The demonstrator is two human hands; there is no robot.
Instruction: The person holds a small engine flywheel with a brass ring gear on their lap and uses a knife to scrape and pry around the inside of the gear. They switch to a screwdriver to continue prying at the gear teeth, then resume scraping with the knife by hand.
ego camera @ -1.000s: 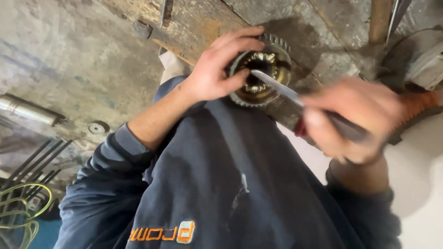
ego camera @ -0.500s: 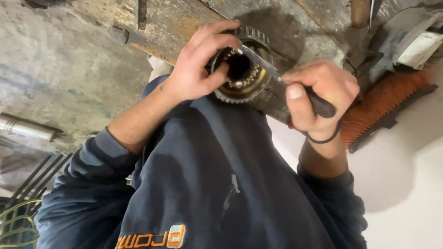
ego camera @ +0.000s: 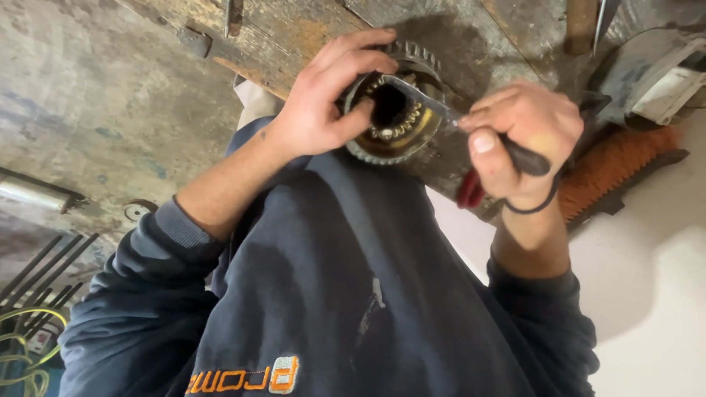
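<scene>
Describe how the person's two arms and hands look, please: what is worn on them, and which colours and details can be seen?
Both hands, the left hand and the right hand, are bare, with no gloves. Both arms wear the dark navy long sleeves of a sweatshirt, pushed up so the forearms are uncovered; the left cuff is ribbed. A thin black band circles the right wrist. The chest of the sweatshirt bears orange lettering.
</scene>
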